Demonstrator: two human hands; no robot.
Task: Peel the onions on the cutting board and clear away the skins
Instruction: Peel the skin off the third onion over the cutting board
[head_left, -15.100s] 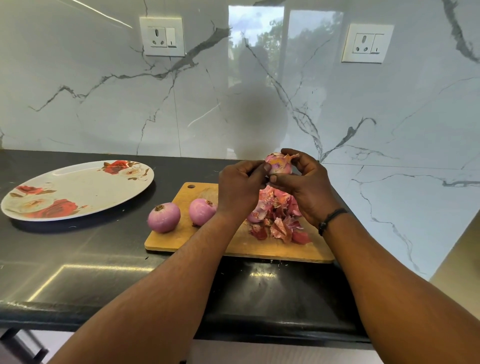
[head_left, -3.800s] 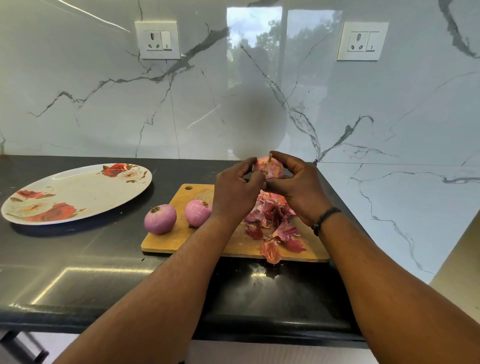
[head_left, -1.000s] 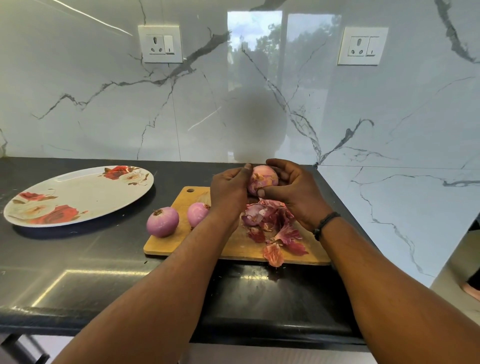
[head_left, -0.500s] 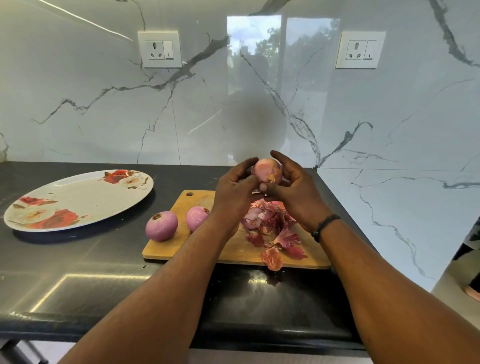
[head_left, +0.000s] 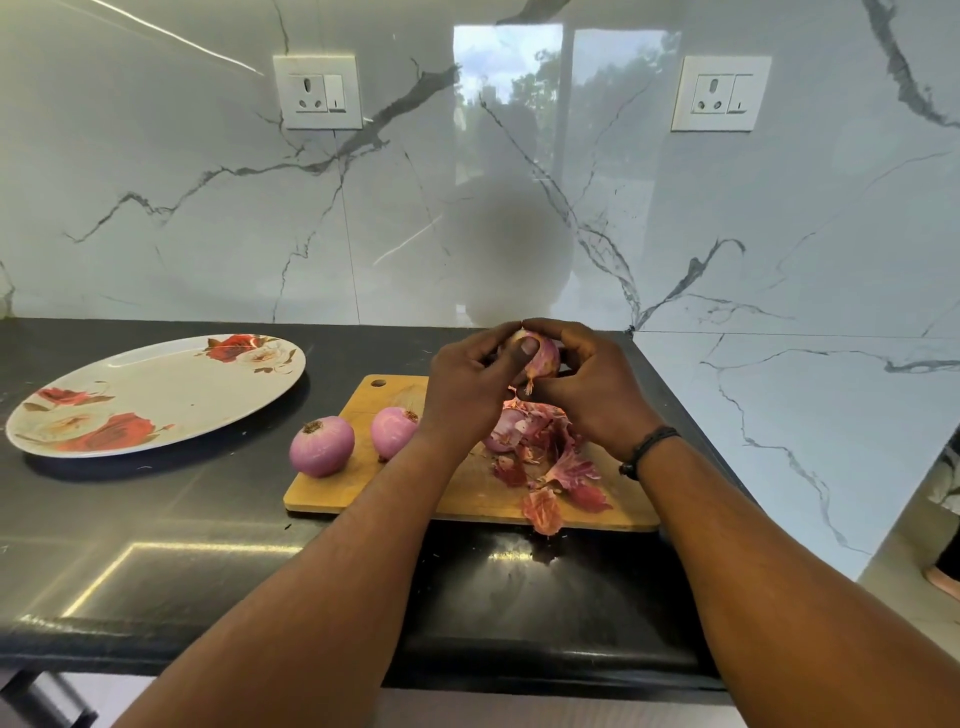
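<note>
Both hands hide most of the held onion (head_left: 543, 358); only a strip with its root tuft shows between them. The left hand (head_left: 467, 387) covers the right side of the second peeled onion (head_left: 393, 431) on the cutting board (head_left: 452, 499). Behind the right hand (head_left: 592, 389), the far part of the skins (head_left: 540, 457) is hidden. The picture's lower edge cuts both forearms.
</note>
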